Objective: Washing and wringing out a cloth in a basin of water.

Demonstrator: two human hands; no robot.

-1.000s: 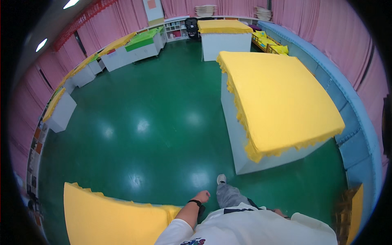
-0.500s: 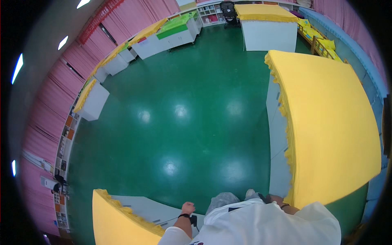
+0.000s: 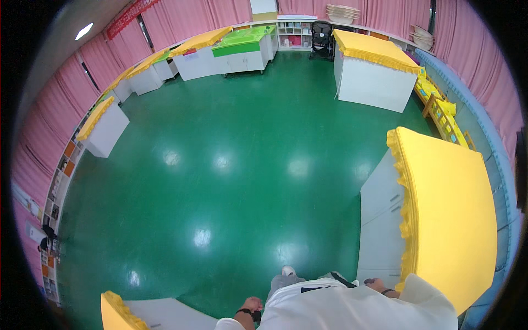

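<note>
My left hand (image 3: 252, 303) hangs low by my side with a dark watch on the wrist. Its fingers look loosely curled and I see nothing in it. It is over the green floor (image 3: 231, 181), near a white table with a yellow cloth (image 3: 118, 313) at the lower left. My right hand (image 3: 376, 284) shows only in part past my white sleeve, with a dark band on the wrist. It is close to the white side (image 3: 379, 220) of a large table with a yellow fringed cloth (image 3: 451, 209). One shoe (image 3: 287, 270) shows ahead of my body.
Other cloth-covered tables stand around the room: a yellow one (image 3: 374, 66) at the far right, a green one (image 3: 245, 47) at the back, and several yellow ones along the left wall (image 3: 104, 124). Pink curtains, low shelves and a wooden bench (image 3: 443, 113) line the edges.
The view has swung as I walk. The large yellow table now lies further to my right, and the lower-left table has slid toward the corner. Both arms swung slightly.
</note>
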